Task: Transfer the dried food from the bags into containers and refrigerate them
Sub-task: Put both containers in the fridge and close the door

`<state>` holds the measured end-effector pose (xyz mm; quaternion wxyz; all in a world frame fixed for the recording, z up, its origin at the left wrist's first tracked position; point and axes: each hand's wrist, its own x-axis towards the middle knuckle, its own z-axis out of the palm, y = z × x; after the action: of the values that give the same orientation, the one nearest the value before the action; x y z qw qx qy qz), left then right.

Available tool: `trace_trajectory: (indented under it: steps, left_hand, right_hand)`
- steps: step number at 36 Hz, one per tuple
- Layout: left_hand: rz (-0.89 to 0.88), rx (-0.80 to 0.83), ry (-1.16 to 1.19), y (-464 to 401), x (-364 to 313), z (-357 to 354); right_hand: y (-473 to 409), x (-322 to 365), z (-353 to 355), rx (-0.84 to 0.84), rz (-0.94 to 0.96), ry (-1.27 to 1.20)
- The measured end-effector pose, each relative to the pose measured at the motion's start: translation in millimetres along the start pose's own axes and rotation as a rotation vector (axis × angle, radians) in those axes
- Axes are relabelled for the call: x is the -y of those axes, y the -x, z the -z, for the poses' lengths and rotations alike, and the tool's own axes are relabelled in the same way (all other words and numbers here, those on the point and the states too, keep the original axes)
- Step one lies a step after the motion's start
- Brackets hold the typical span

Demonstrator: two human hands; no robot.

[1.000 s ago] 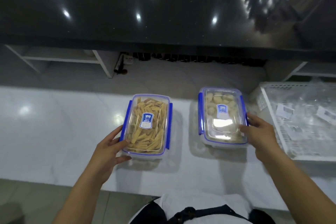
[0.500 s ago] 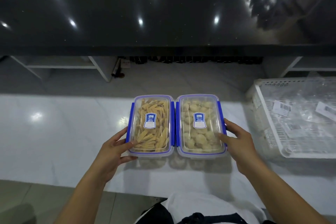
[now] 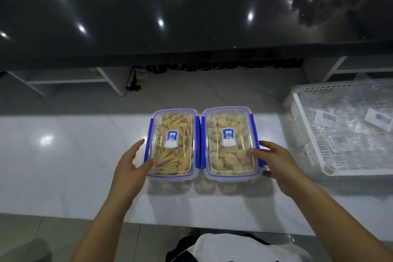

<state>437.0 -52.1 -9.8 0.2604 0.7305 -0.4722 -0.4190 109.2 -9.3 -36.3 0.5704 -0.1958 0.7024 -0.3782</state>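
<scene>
Two containers (image 3: 173,143) (image 3: 230,144) unmoved (touching); two hands (image 3: 129,168) (image 3: 274,160)

Before us a glossy white counter (image 3: 63,155) catching ceiling lights; above it we see a dark polished bar top (image 3: 170,23) with bright reflections; white shelf frames (image 3: 63,80) beneath; grey tiled floor (image 3: 32,236) below.

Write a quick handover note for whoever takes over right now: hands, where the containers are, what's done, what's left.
Left hand: thumb on the lid, grips the outer side of the yellow-sticks container.
Right hand: same grip on the outer side of the pale-pieces container.
Both containers sit side by side, touching, on the white counter, lids on.
White basket at right holds the clear bags.
Done: food transferred, lids on.
Left: carry both to the fridge.
</scene>
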Motion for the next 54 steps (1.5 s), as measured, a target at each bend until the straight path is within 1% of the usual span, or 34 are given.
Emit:
trace_trajectory:
  steps: [2, 3, 5, 8, 14, 18, 22, 24, 27, 28, 31, 35, 40, 44, 48, 54]
  left_hand:
    - [-0.108, -0.055, 0.003, 15, -14, -6]
    - [-0.156, -0.047, 0.036, 22, -20, -8]
    - [-0.217, 0.026, 0.151, 38, -31, -15]
    - [-0.210, 0.166, 0.270, 56, -39, -29]
    - [-0.194, 0.309, 0.299, 65, -37, -45]
    - [-0.223, 0.428, 0.264, 58, -34, -44]
    - [-0.249, 0.593, 0.178, 49, -48, -46]
    - [-0.269, 0.727, 0.161, 47, -59, -50]
    - [-0.260, 0.975, 0.186, 53, -73, -63]
    - [-0.270, 1.031, 0.179, 56, -76, -70]
    - [-0.313, 1.146, 0.118, 72, -83, -92]
    - [-0.303, 1.368, 0.059, 102, -94, -118]
    - [-0.279, 1.577, -0.115, 158, -100, -154]
    - [-0.208, 1.651, -0.192, 210, -100, -181]
    - [-0.219, 1.655, -0.222, 259, -104, -216]
    - [-0.235, 1.655, -0.295, 326, -120, -274]
  right_hand:
    - [-2, 6, 1, 0.032, -0.039, 0.046]
    - [-4, 8, 1, 0.043, -0.060, 0.057]
    - [-7, 13, 0, 0.062, -0.099, 0.067]
    - [-7, 19, -1, 0.066, -0.116, 0.097]
    - [9, 12, 0, -0.020, -0.074, 0.095]
    - [39, 1, 5, -0.090, -0.018, 0.010]
    - [86, -10, 14, -0.107, 0.027, -0.162]
    - [111, -16, 19, -0.159, 0.064, -0.239]
    - [150, -29, 25, -0.281, 0.127, -0.330]
    - [164, -35, 27, -0.325, 0.145, -0.348]
    - [205, -55, 30, -0.474, 0.198, -0.412]
    - [256, -86, 34, -0.671, 0.224, -0.499]
    - [313, -121, 50, -0.842, 0.232, -0.531]
    - [347, -151, 71, -0.949, 0.221, -0.587]
    - [366, -178, 102, -1.013, 0.208, -0.635]
    - [385, -207, 168, -1.074, 0.224, -0.721]
